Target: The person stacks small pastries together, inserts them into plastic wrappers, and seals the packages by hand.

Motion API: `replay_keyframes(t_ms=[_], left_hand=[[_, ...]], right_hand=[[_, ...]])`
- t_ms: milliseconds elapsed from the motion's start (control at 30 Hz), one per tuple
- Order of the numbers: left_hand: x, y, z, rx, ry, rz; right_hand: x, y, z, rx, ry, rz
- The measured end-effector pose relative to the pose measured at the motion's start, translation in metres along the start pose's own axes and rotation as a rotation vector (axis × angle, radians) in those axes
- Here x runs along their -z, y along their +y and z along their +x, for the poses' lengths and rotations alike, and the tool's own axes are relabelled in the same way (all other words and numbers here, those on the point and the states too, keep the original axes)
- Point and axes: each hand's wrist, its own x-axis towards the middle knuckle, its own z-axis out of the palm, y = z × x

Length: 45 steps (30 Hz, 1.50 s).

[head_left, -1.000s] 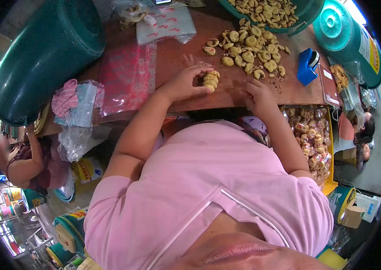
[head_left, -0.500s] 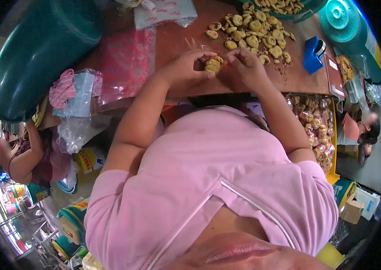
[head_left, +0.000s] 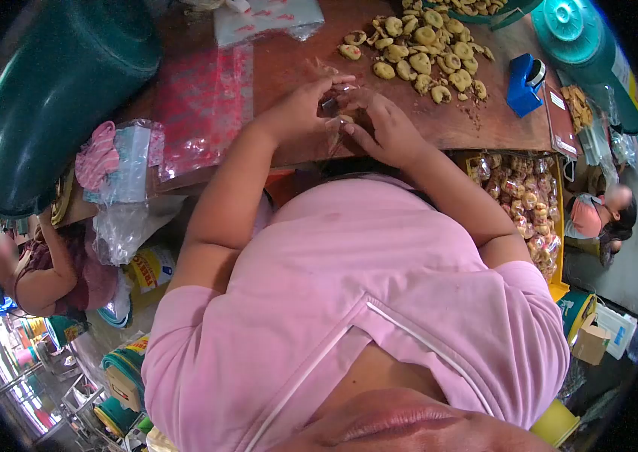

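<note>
My left hand (head_left: 300, 113) is curled around a small clear plastic bag (head_left: 334, 135) above the table's front edge. My right hand (head_left: 385, 129) meets it from the other side, its bent fingers and thumb closed on the same bag. Inside, a few biscuits are mostly hidden by my fingers. Loose, round, yellow-brown biscuits (head_left: 424, 64) lie in a heap just beyond my right hand. To the right of the heap stands a blue tape dispenser (head_left: 522, 87).
Red-printed plastic bags (head_left: 202, 113) and a clear stack (head_left: 266, 21) lie on the table. A large green tub (head_left: 63, 98) is at left. A yellow crate (head_left: 558, 256) with packed biscuits stands below the right edge. One person is at left; others are at right.
My hands have closed in on each other, the right moving left and slightly down. The biscuit stack, plainly visible before in my left hand, is now mostly covered by fingers.
</note>
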Motion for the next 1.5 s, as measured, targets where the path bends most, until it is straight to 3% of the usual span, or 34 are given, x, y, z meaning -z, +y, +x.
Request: replay_keyframes(t_ms=[67, 167, 867, 1067, 1167, 1267, 1367, 1500], left_hand=[[0.0, 0.001, -0.001, 0.026, -0.014, -0.107], [0.001, 0.0, -0.001, 0.001, 0.013, -0.033], [0.014, 0.002, 0.001, 0.116, -0.142, -0.065], [0.016, -0.007, 0.001, 0.118, -0.167, -0.064], [0.021, 0.001, -0.005, 0.033, -0.162, 0.313], [0.015, -0.006, -0.024, 0.071, -0.027, 0.415], [0.015, 0.006, -0.038, 0.259, -0.066, 0.711], [0.015, 0.027, -0.043, 0.347, -0.09, 0.774]], right_hand=[[0.007, -0.006, 0.006, 0.123, -0.035, -0.017], [-0.001, 0.004, 0.007, 0.174, -0.083, -0.165], [-0.001, 0.0, 0.009, 0.158, -0.067, -0.076], [-0.007, 0.008, 0.012, 0.262, -0.06, -0.162], [-0.014, 0.014, 0.013, 0.228, -0.149, -0.221], [-0.013, 0.008, 0.023, 0.162, -0.262, -0.252], [-0.02, 0.006, 0.029, 0.153, -0.231, -0.318], [-0.019, 0.001, 0.039, 0.219, -0.216, -0.331]])
